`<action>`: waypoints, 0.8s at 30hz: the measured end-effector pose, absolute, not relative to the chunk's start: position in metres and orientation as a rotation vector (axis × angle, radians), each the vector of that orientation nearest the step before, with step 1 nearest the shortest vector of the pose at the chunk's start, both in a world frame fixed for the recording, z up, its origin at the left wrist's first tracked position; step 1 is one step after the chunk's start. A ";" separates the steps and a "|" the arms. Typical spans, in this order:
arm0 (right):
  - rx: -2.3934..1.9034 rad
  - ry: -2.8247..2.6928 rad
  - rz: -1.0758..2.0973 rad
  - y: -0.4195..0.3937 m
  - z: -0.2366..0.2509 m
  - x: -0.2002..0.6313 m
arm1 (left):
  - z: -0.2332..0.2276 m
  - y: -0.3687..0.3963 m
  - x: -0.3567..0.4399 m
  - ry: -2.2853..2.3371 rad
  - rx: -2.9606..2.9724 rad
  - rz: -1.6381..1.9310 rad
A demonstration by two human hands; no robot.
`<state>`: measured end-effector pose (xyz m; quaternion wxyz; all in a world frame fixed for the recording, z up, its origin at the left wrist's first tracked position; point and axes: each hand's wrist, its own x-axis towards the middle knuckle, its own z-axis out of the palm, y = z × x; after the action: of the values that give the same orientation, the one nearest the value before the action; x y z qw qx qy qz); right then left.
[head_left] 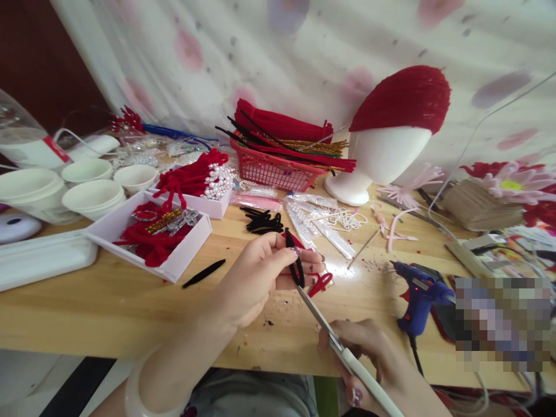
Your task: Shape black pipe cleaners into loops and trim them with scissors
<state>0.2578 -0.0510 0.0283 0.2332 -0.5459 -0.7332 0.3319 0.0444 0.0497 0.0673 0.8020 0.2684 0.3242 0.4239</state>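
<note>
A black pipe-cleaner loop [296, 263], bent into a narrow hairpin, stands nearly upright above the wooden surface [108, 301], pinched at its top. The slim silver blades of white-handled scissors [339, 341] angle up from the lower right, their tips meeting the loop's lower end. A small red pipe-cleaner piece [320, 283] lies just beside the loop.
</note>
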 end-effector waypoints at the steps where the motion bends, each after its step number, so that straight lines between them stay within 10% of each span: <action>1: -1.504 -2.011 0.920 -0.051 0.028 0.258 | 0.067 0.050 0.045 0.696 0.585 0.907; 24: -1.519 -1.982 1.034 -0.041 0.036 0.250 | 0.068 0.053 0.046 0.737 0.614 0.894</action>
<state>0.2497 -0.0410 0.0359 0.2177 -0.5486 -0.7157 0.3734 0.0463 0.0534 0.0683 0.7926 0.2857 0.3426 0.4157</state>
